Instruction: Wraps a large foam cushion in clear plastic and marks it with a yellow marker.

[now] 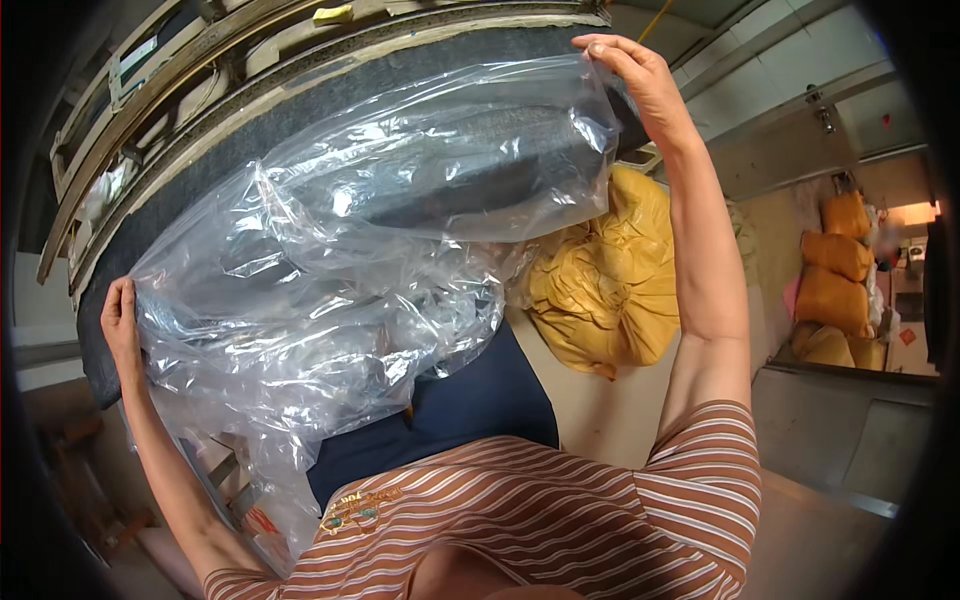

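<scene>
A dark grey surface point(200, 165) stretches beneath clear plastic film point(390, 270), which spills crumpled toward the person's lap, near a yellow sack point(605, 290). The left hand point(122, 318) pinches its left edge, the right hand point(635, 80) its far right corner; probably light, limp and slippery, it should handle best by the edges.

small gold lettering point(358, 503) on striped shirt point(560, 520).

yr l head cam, wide fisheye, looks down fr above, close, at yr l hand point(119, 312), r hand point(637, 72) & bench point(165, 215).
</scene>
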`<state>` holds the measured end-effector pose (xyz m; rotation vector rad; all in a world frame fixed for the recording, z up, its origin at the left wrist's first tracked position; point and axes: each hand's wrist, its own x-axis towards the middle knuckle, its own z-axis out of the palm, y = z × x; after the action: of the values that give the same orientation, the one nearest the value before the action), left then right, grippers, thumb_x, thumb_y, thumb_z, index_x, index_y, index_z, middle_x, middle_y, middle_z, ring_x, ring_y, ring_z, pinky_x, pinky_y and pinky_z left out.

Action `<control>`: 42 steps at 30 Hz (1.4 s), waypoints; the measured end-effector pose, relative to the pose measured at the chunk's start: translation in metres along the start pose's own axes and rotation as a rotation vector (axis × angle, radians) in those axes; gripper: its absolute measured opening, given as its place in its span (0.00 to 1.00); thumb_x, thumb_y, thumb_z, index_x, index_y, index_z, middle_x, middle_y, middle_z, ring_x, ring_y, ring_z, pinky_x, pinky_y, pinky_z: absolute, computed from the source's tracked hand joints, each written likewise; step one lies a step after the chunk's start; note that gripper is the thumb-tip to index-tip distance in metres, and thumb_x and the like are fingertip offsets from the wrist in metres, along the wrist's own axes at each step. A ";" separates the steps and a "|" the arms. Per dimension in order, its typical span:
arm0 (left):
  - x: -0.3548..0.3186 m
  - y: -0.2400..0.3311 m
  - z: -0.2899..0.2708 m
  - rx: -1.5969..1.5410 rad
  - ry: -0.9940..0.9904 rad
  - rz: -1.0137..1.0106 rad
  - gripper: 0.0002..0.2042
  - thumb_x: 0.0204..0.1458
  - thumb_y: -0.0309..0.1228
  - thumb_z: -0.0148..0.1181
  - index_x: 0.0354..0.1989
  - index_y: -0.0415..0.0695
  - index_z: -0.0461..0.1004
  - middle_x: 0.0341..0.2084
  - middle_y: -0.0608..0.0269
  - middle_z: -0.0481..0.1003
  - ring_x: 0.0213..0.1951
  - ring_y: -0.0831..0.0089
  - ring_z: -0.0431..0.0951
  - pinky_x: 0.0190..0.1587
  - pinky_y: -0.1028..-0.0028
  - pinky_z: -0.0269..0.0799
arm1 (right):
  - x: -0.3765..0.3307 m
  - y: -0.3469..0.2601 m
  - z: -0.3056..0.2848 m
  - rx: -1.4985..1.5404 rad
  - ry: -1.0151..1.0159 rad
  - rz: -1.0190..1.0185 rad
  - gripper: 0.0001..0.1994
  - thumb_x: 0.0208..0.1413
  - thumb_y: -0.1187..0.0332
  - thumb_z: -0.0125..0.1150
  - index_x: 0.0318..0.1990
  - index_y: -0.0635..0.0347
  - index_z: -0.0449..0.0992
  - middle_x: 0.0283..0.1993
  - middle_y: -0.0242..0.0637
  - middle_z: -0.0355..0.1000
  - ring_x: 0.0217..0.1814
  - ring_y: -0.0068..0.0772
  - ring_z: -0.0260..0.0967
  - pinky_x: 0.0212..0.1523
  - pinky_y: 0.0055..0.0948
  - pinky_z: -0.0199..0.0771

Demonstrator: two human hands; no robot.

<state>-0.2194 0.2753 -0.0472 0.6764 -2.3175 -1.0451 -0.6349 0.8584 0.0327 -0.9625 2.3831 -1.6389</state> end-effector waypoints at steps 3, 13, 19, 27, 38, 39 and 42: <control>-0.001 -0.001 0.003 -0.005 0.014 0.015 0.09 0.60 0.32 0.52 0.36 0.39 0.74 0.30 0.76 0.70 0.35 0.87 0.65 0.40 0.86 0.60 | 0.007 0.001 0.003 0.195 -0.005 0.003 0.09 0.59 0.62 0.53 0.38 0.57 0.76 0.42 0.28 0.76 0.41 0.14 0.64 0.47 0.17 0.60; -0.002 0.001 0.004 0.036 0.005 0.031 0.08 0.60 0.31 0.52 0.36 0.39 0.73 0.30 0.76 0.69 0.35 0.87 0.64 0.41 0.86 0.59 | 0.020 -0.005 -0.004 -0.113 -0.033 0.207 0.08 0.58 0.62 0.53 0.38 0.55 0.72 0.31 0.27 0.73 0.27 0.16 0.63 0.31 0.22 0.64; 0.001 0.008 0.010 0.034 -0.014 -0.003 0.09 0.60 0.32 0.52 0.35 0.39 0.73 0.30 0.76 0.69 0.35 0.87 0.64 0.41 0.87 0.59 | 0.017 0.034 0.023 -0.705 0.297 -0.286 0.08 0.55 0.65 0.56 0.37 0.60 0.70 0.34 0.41 0.72 0.37 0.46 0.71 0.38 0.35 0.70; 0.002 0.006 0.003 0.148 0.022 -0.013 0.10 0.60 0.33 0.52 0.36 0.39 0.74 0.31 0.75 0.70 0.36 0.86 0.66 0.42 0.86 0.61 | -0.040 0.037 0.075 -0.976 0.010 -0.165 0.27 0.60 0.49 0.43 0.63 0.52 0.61 0.68 0.38 0.54 0.71 0.43 0.46 0.67 0.48 0.44; 0.025 -0.005 0.007 0.007 0.193 0.077 0.10 0.57 0.34 0.57 0.38 0.39 0.77 0.30 0.75 0.73 0.34 0.87 0.67 0.40 0.87 0.62 | -0.089 -0.009 0.057 -0.532 0.317 -0.287 0.12 0.58 0.61 0.54 0.38 0.63 0.74 0.41 0.40 0.73 0.45 0.36 0.69 0.46 0.29 0.67; 0.025 -0.004 -0.007 -0.018 0.192 0.042 0.11 0.57 0.35 0.57 0.37 0.39 0.78 0.30 0.75 0.73 0.33 0.87 0.67 0.39 0.87 0.62 | -0.110 -0.019 0.071 -0.421 0.295 -0.147 0.13 0.58 0.61 0.54 0.33 0.63 0.73 0.32 0.36 0.70 0.36 0.31 0.66 0.39 0.30 0.66; 0.033 -0.015 -0.005 -0.023 0.230 0.032 0.12 0.57 0.35 0.57 0.37 0.38 0.78 0.29 0.75 0.74 0.33 0.87 0.68 0.39 0.87 0.62 | -0.183 0.010 0.095 -0.298 -0.077 0.307 0.14 0.59 0.60 0.53 0.32 0.64 0.72 0.30 0.30 0.71 0.32 0.21 0.65 0.35 0.24 0.65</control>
<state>-0.2378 0.2438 -0.0483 0.7090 -2.1087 -0.9271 -0.4549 0.8829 -0.0644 -0.6362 2.6094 -1.1448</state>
